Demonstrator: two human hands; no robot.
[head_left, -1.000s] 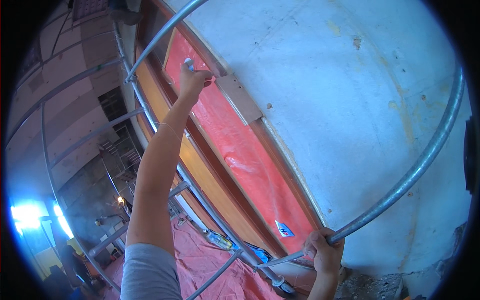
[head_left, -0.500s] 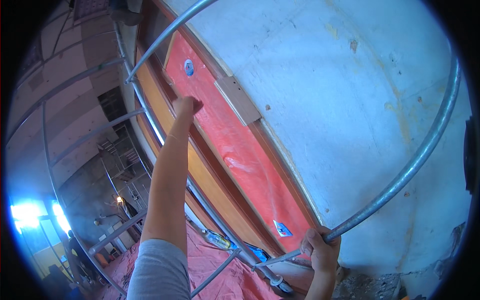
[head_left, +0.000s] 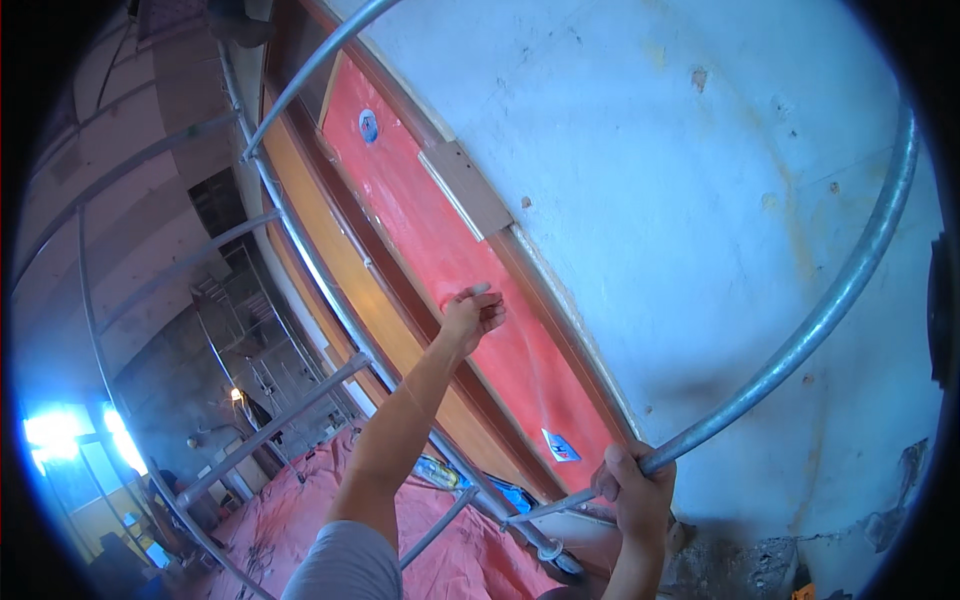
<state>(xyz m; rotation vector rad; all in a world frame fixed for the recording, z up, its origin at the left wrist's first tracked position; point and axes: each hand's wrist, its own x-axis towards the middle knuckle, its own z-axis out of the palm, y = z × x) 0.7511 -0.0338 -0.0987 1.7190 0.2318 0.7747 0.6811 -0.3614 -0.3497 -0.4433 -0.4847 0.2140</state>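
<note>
The red sheet (head_left: pixel 405 205) is seen in the middle of the frame, its long axis slanted from upper left to lower right, and its middle is overlapped by the left hand (head_left: pixel 475 314), the nearer of the two. The grip there is loose, fingers parted, with nothing seen in it; whether the sheet is touched cannot be told. By the right hand (head_left: pixel 640 490), lower right of centre, a curved metal pipe (head_left: pixel 800 347) is gripped firmly, near the sheet's lower end. A sticker is borne at each end of the sheet, upper (head_left: pixel 369 126) and lower (head_left: pixel 561 446). Its right side is bordered by a brown frame (head_left: pixel 553 318), on which a small board (head_left: pixel 466 190) is set, with the pale wall (head_left: pixel 680 250) beyond. To the left, the yellow panel (head_left: pixel 365 292) is partly screened by a pole (head_left: pixel 304 250). At the bottom, pink cloth (head_left: pixel 470 550) is spread.
</note>
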